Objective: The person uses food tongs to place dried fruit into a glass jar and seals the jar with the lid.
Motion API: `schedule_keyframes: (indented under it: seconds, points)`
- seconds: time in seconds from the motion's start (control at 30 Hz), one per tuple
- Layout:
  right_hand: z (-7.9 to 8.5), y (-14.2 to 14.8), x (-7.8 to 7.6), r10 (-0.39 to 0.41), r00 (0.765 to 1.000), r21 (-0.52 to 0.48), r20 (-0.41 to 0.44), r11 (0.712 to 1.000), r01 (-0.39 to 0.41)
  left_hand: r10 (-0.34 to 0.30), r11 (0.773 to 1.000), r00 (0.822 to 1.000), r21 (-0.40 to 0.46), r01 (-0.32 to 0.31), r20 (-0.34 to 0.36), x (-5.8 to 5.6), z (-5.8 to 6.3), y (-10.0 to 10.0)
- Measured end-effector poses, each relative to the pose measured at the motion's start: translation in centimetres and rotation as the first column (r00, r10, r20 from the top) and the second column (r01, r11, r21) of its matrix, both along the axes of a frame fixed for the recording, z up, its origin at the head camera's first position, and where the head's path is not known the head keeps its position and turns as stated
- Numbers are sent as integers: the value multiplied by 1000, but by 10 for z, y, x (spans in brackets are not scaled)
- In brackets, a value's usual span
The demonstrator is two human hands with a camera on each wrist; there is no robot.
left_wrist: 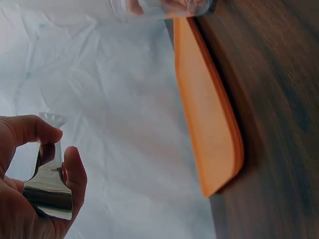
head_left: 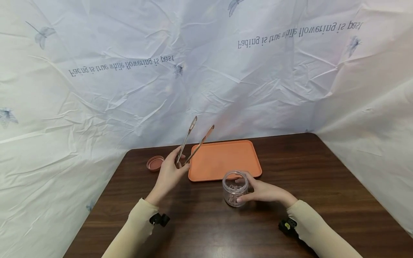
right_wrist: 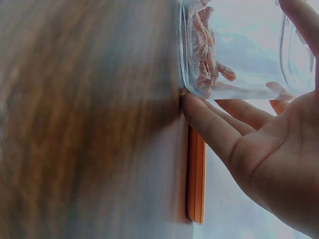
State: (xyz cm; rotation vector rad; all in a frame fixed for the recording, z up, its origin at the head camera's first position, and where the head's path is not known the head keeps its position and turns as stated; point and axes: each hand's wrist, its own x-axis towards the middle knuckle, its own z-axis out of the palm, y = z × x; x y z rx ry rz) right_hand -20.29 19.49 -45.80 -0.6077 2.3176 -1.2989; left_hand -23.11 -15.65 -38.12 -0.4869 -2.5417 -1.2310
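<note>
My left hand [head_left: 171, 173] grips a pair of metal tongs [head_left: 184, 146] near their bent end, with the two arms spread apart and pointing up and away. In the left wrist view the thumb and fingers lie around the shiny bend of the tongs [left_wrist: 49, 194]. My right hand [head_left: 262, 190] holds a clear jar [head_left: 227, 195] from its right side, fingers behind and thumb in front. The jar is upright and lidless. Inside it, wrinkled reddish-brown pieces [right_wrist: 203, 50] lie at the bottom.
An orange tray [head_left: 222, 161] lies toward the back of the dark wooden table [head_left: 200, 229]. A reddish screw lid [head_left: 155, 163] lies left of the tray, beside the left hand. White printed cloth [head_left: 206, 89] hangs behind the table and at both sides.
</note>
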Motion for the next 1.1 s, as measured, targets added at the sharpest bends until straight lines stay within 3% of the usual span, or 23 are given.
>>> schedule_keyframes:
  seconds: [0.47, 0.83, 1.1]
  points:
    - [-1, 0, -1, 60, 998, -82, -19, 995, -62, 95, 987, 982, 117, -115, 162, -41, -30, -14]
    - [-1, -1, 0, 56, 998, -83, -15, 995, -57, 173, 982, 949, 31, -187, 262, -64, -49, -21]
    - [-2, -1, -2, 57, 998, -74, -23, 996, -59, 185, 981, 942, -2, -192, 279, -78, -58, -24]
